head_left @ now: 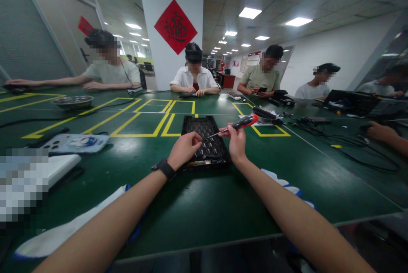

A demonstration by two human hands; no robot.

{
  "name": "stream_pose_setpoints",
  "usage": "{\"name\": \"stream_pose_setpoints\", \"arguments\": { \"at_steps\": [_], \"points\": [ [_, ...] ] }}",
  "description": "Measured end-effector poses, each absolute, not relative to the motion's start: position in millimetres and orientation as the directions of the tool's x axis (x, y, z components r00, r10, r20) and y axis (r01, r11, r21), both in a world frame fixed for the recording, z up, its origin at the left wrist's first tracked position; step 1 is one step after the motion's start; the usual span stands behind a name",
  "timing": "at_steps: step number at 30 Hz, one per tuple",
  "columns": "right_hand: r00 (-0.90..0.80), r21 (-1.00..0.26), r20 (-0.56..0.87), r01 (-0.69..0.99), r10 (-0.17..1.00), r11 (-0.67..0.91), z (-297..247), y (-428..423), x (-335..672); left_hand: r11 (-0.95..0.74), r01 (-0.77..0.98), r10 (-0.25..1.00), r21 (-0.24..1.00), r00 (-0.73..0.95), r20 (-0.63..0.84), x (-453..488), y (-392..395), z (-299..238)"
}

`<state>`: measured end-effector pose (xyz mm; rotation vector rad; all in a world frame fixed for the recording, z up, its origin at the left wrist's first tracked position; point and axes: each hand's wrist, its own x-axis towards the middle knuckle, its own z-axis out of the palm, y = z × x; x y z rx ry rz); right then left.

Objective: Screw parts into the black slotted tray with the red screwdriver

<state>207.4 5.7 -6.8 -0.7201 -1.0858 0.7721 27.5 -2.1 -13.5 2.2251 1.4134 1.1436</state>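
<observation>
A screwdriver (244, 121) with a red and dark handle is held in my right hand (235, 140), its thin metal shaft slanting down to the left. Close to the shaft's tip, my left hand (187, 147) has thumb and fingers pinched together. Whether a small part sits in that pinch is too small to tell. Below both hands lies a black tray-like case (207, 164) with rows of small metal pieces, perhaps bits, inside. My left hand covers part of its left side.
White-and-blue gloves (79, 222) lie under my left forearm, with another glove (283, 184) by my right. A phone in a patterned case (76, 143) and a metal bowl (73, 102) are at left. Cables (347, 145) spread at right. Several people sit around the table.
</observation>
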Motion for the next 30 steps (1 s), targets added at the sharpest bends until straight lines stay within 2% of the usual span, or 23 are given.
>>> {"name": "stream_pose_setpoints", "arguments": {
  "at_steps": [16, 22, 30],
  "points": [
    [0.217, -0.793, 0.505, -0.267, 0.836, 0.548, -1.7, -5.1, 202.4, -0.534, 0.600, 0.837, 0.596, 0.271, 0.476, 28.2, 0.1, -15.8],
    [0.259, -0.769, 0.506, -0.296, 0.823, 0.566, 1.0, -8.1, 202.1, -0.525, 0.603, 0.835, 0.601, 0.229, 0.500, 28.7, -2.4, -12.5],
    [0.233, -0.765, 0.533, -0.279, 0.814, 0.581, 0.4, -8.8, 201.2, -0.541, 0.566, 0.827, 0.622, 0.223, 0.517, 30.9, -6.5, -6.6]
  ]
}}
